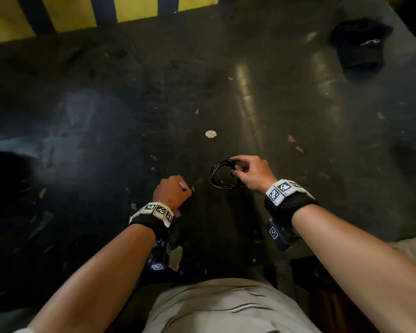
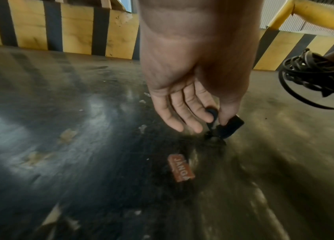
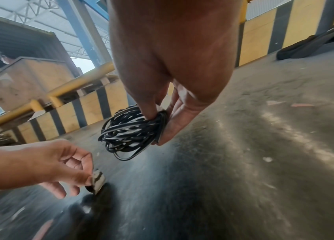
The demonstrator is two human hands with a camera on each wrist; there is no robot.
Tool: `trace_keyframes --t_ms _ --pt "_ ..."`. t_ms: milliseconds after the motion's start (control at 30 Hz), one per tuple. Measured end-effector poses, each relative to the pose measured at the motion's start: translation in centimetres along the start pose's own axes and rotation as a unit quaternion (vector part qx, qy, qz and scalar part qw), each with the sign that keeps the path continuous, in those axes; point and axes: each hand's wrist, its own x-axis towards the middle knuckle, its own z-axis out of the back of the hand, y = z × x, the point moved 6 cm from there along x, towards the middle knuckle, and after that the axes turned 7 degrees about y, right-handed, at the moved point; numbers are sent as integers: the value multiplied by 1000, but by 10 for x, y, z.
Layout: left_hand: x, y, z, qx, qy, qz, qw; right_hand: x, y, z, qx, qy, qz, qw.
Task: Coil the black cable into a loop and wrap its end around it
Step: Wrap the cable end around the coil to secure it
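The black cable is wound into a small round coil of several turns. My right hand holds it just above the dark floor, thumb and fingers pinching the bundle at its right side. The coil hangs out to the left of those fingers, and it also shows at the right edge of the left wrist view. To its left my left hand is low over the floor, thumb and forefinger pinching a small flat black piece. I cannot tell whether that piece joins the coil.
A black cap lies at the far right. A yellow-and-black striped barrier runs along the back. The dark floor carries a white disc, an orange wrapper and paper scraps. My light-clothed lap is at the bottom.
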Motion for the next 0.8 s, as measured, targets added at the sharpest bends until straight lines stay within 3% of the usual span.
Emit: trace_keyframes --t_ms 167,267,433,800 --pt "-11 10 -6 48 6 8 999 -2 5 -16 1 22 -2 1000" --pt "-11 8 -8 97 -24 -10 995 -5 2 -20 -4 21 -4 1000" --pt "-5 -2 -10 99 -42 -94 990 -12 -5 -23 -5 23 -5 1000" --pt "-8 7 -11 -22 10 -36 999 -17 -11 -27 -1 27 -6 1000"
